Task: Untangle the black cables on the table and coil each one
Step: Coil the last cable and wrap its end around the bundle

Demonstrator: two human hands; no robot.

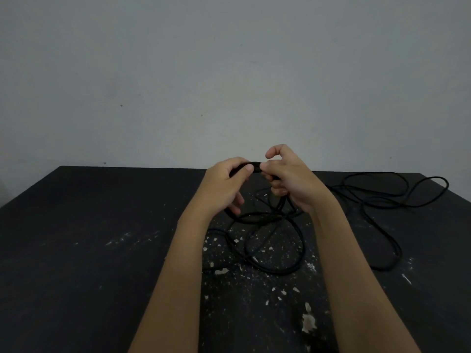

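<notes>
Head view. Fingers (246, 168) curled on both sides, none spread. The left hand (224, 183) grips a short black bundle (256, 166) of gathered cable, thumb laid on top. The right hand (293, 182) pinches the same bundle from the other end with thumb and lower fingers, its forefinger lifted and hooked clear. The bundle is held up over the far middle of the worktop (89, 225), and strands drop from it to a tangle (275, 247) of crossed loops lying directly beneath, between the forearms.

We judge the step to be coiling, with the untangling only partly done: turns are being gathered in hand while the rest lies crossed. The next move calls for drawing more slack up from the tangle without cinching a crossing, so one hand should free a strand first.

Around: a loose cable (382, 200) sprawls in wide loops to the right, near the worktop's far corner. We cannot tell whether it joins the tangle. Pale flecks (308, 322) scar the dark surface, and black on black hides the crossings. Bare grey wall (229, 72) behind.
</notes>
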